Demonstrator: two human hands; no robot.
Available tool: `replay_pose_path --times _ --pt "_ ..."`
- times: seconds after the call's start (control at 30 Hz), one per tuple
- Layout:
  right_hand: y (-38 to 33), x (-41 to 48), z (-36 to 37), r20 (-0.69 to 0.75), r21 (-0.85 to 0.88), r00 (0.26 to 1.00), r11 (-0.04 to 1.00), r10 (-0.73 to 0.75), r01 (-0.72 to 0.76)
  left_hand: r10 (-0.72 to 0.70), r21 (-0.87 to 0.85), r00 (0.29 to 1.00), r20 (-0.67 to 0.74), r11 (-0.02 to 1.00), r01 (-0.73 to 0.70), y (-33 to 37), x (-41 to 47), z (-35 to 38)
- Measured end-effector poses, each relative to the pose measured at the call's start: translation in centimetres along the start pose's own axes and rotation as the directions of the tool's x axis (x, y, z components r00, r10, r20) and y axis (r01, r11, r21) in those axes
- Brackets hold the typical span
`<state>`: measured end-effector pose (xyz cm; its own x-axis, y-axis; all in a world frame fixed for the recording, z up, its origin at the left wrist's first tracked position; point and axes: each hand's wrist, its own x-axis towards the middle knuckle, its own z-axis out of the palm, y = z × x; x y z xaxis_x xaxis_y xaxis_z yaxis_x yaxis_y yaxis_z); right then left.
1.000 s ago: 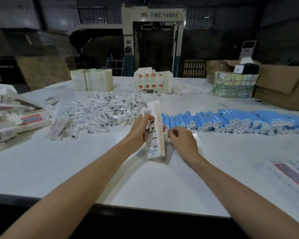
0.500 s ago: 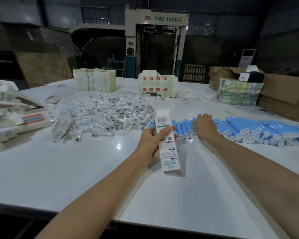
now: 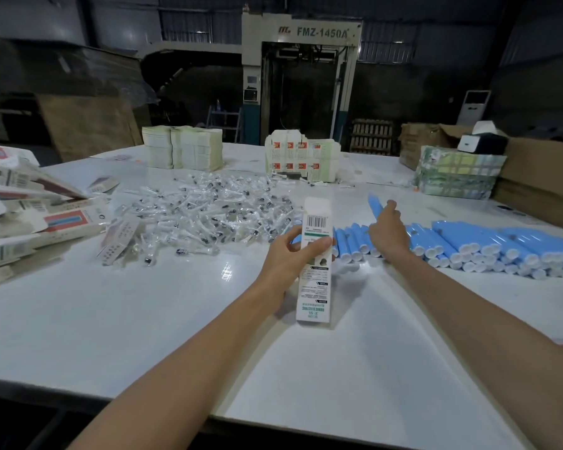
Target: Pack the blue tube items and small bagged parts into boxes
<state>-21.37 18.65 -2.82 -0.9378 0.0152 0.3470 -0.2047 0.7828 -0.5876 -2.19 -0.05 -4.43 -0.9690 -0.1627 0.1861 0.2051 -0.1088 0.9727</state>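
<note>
At the left edge of the bench (image 3: 137,319), a heap of printed cartons (image 3: 36,219) lies slumped, with no hand near it. To its right, toward the middle of the bench, the small bagged parts (image 3: 205,216) lie in a loose spread; none is in hand.

Near the bench centre, the left hand (image 3: 288,254) grips the box (image 3: 316,280) round its upper half, thumb across the printed face. The box stands close to upright with its top flap raised. Whether its lower end rests on the bench or hangs just above it cannot be told. Its place and attitude match those of half a second ago.

The change is on the right. Half a second ago the right hand (image 3: 387,235) lay flat on the row of blue tubes (image 3: 485,245). It is now closed round one blue tube (image 3: 375,204) and has raised it from the row. The tube's far end tilts up and away, near the box but not touching it. One second ago both hands were on the box.

Judgement: the box appears to be formed and open, and the step in hand is loading the first item. The tube must next be turned end-on to the box mouth and slid in. A bagged part is still to be fetched from the pile. The left hand holds the only steadying grip, so a skewed entry could buckle the flap.
</note>
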Motion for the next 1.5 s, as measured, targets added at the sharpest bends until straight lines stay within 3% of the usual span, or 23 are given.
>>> replay_pose_path --times 0.03,0.07,0.13,0.2,0.27,0.4,0.5,0.63,0.7,0.93,1.07,1.17,1.3,1.5 --pt "-1.1 -0.4 -0.9 0.01 0.25 0.999 0.967 0.051 -0.052 0.004 0.009 1.0 -0.002 1.0 -0.004 0.1 0.0 0.0" --pt "-2.2 -0.8 -2.0 0.046 0.496 0.996 0.863 0.079 -0.092 0.005 0.017 1.0 -0.005 1.0 -0.005 0.2 0.1 -0.1" --pt "-4.6 -1.9 -4.3 0.074 0.827 0.997 0.558 0.022 -0.073 0.009 0.026 1.0 -0.015 1.0 -0.009 0.3 0.1 -0.2" --pt "-6.5 -3.2 -6.5 0.04 0.944 0.994 0.329 -0.098 -0.005 0.013 0.033 1.0 -0.024 0.999 -0.013 0.3 0.2 -0.2" --pt "-8.1 -4.5 -8.1 0.025 0.968 0.975 0.25 -0.222 0.032 0.018 0.042 0.999 -0.028 0.999 -0.016 0.3 0.1 -0.3" --pt "-10.5 -6.1 -9.1 0.026 0.916 0.939 0.384 -0.343 0.115 0.048 0.077 0.998 -0.029 0.996 -0.046 0.5 -0.3 -0.3" --pt "-11.2 -6.9 -8.5 0.07 0.877 0.928 0.466 -0.367 0.118 0.078 0.099 0.997 -0.01 0.992 -0.076 0.9 -0.7 -0.1" --pt "-10.9 -7.0 -7.9 0.088 0.704 0.919 0.677 -0.384 0.215 0.089 0.113 0.996 -0.014 0.99 -0.087 0.9 -0.8 -0.2" --pt "-10.8 -6.7 -8.0 0.117 0.65 0.921 0.73 -0.372 0.212 0.085 0.109 0.996 -0.014 0.991 -0.083 1.0 -0.8 -0.3" --pt "-10.2 -7.4 -6.9 0.265 0.544 0.877 0.813 -0.401 0.207 0.059 0.046 0.997 0.049 0.997 -0.061 0.6 -0.9 -0.1" --pt "-8.7 -8.4 -4.4 0.239 0.527 0.884 0.818 -0.401 0.229 -0.027 -0.163 0.994 0.11 0.986 0.045 -0.1 -1.0 0.4" --pt "-6.8 -9.0 -2.3 0.211 0.563 0.893 0.796 -0.398 0.222 -0.095 -0.152 0.989 0.115 0.982 0.112 -0.5 -1.0 0.4" --pt "-4.5 -9.2 0.2 0.034 0.497 0.951 0.831 -0.306 0.25 -0.193 -0.072 0.981 0.015 0.978 0.194 -0.7 -0.4 -0.9" --pt "-4.2 -7.7 3.6 0.042 0.157 0.881 0.874 -0.471 0.46 -0.223 -0.271 0.952 -0.209 0.949 0.163 -0.8 1.1 -3.4"
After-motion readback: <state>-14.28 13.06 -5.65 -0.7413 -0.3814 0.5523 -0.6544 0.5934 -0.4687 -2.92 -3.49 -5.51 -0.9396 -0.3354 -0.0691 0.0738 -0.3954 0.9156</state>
